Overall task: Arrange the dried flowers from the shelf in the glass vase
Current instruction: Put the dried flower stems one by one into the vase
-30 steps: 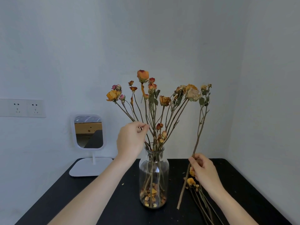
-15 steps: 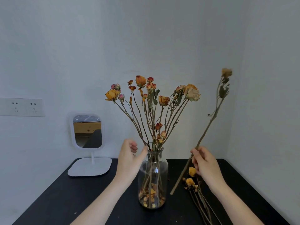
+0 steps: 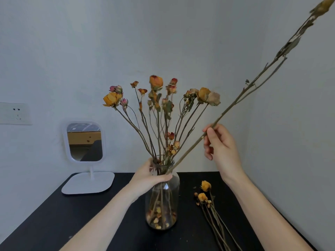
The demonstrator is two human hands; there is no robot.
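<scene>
A clear glass vase [image 3: 163, 205] stands on the black table [image 3: 72, 223], holding several dried roses [image 3: 155, 82] in orange, yellow and pink, with fallen petals at its bottom. My left hand [image 3: 148, 176] grips the vase's neck from the left. My right hand [image 3: 221, 147] pinches a long dried stem [image 3: 253, 82] that slants from the vase's mouth up to the top right corner, its lower end at the rim. A few more dried yellow flowers [image 3: 204, 192] lie on the table to the right of the vase.
A white stand mirror [image 3: 85, 142] sits at the back left of the table. A wall socket [image 3: 16, 113] is on the left wall. Pale walls close in behind and on the right.
My right hand has lifted the stem off the table and tilted it, bringing its lower end to the vase's mouth. My left hand has dropped from the stems to the vase's neck.
</scene>
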